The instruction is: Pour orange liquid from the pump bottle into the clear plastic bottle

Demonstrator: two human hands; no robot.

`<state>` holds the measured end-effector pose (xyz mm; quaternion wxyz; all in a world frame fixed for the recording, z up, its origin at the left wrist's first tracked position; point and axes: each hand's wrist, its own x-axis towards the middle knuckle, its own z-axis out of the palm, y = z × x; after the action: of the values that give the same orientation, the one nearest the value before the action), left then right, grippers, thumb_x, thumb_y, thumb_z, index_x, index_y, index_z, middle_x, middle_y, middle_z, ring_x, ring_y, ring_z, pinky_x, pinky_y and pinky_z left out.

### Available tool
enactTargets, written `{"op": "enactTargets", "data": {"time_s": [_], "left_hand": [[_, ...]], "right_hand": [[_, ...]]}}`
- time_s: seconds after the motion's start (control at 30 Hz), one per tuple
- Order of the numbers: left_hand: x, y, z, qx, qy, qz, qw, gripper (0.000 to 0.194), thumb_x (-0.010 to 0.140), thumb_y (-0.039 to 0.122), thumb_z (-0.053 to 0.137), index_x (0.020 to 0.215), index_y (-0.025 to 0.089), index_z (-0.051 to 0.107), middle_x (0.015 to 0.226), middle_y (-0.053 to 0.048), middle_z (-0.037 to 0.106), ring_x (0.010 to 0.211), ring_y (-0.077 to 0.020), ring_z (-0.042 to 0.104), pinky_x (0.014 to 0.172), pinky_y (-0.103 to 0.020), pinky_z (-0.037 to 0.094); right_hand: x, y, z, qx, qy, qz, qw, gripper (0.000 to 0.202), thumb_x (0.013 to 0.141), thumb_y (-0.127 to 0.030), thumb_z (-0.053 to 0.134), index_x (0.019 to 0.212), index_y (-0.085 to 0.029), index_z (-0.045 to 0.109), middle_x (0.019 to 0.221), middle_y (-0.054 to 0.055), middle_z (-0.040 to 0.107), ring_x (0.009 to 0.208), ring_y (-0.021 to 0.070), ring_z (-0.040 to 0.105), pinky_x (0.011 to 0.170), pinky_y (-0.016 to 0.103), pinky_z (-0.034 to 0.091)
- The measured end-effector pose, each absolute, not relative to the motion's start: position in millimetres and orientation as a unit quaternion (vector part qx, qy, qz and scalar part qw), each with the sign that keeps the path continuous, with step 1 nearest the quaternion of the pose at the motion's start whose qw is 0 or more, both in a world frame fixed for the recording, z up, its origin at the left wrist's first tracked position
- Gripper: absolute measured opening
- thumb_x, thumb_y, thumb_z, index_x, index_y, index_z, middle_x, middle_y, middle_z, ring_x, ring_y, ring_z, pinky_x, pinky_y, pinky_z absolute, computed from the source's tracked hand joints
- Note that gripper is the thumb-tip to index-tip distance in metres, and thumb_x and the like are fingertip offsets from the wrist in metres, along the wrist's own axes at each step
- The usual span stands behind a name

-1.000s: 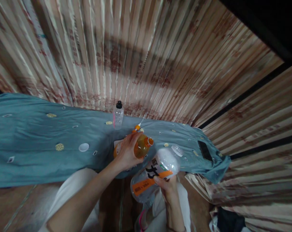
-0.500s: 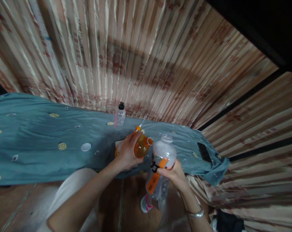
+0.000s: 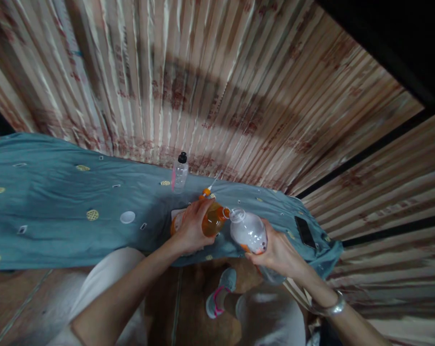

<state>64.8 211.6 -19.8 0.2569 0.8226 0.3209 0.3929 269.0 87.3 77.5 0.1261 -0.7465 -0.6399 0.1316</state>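
The person's left hand (image 3: 191, 230) is wrapped around a see-through orange plastic bottle (image 3: 212, 222), tipped so its uncapped neck points toward the right end of the bench (image 3: 55, 206), which is draped in patterned teal cloth. The right hand (image 3: 278, 246) grips a clear plastic bottle (image 3: 246, 232), also tilted, its open mouth right at the orange neck; I can't tell whether they touch. Both bottles are over the bench's near edge. A small clear bottle with a black cap (image 3: 180, 177) stands by the far edge, and a black phone (image 3: 305, 232) lies near the right end.
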Motion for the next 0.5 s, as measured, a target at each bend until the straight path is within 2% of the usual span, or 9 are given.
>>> {"op": "enactTargets", "data": {"time_s": [0.27, 0.5], "left_hand": [[64.1, 211.8, -18.2, 0.826, 0.326, 0.380, 0.258, 0.092, 0.058, 0.020, 0.075, 0.139, 0.025, 0.032, 0.138, -0.009, 0.047, 0.126, -0.0301, 0.049, 0.103, -0.046, 0.046], [63.6, 213.0, -19.6, 0.823, 0.322, 0.386, 0.264, 0.094, 0.058, 0.019, 0.075, 0.141, 0.027, 0.031, 0.139, -0.009, 0.046, 0.126, -0.0304, 0.049, 0.103, -0.046, 0.045]], "right_hand": [[276.1, 92.8, 90.2, -0.737, -0.661, 0.113, 0.082, 0.066, 0.061, -0.034, 0.068, 0.121, -0.014, 0.049, 0.079, 0.004, 0.071, 0.069, 0.0252, 0.069, 0.061, 0.029, 0.046], [278.3, 95.6, 95.4, -0.731, -0.670, 0.112, 0.060, 0.065, 0.063, -0.037, 0.069, 0.120, -0.015, 0.048, 0.077, 0.003, 0.071, 0.066, 0.0243, 0.068, 0.058, 0.029, 0.045]]}}
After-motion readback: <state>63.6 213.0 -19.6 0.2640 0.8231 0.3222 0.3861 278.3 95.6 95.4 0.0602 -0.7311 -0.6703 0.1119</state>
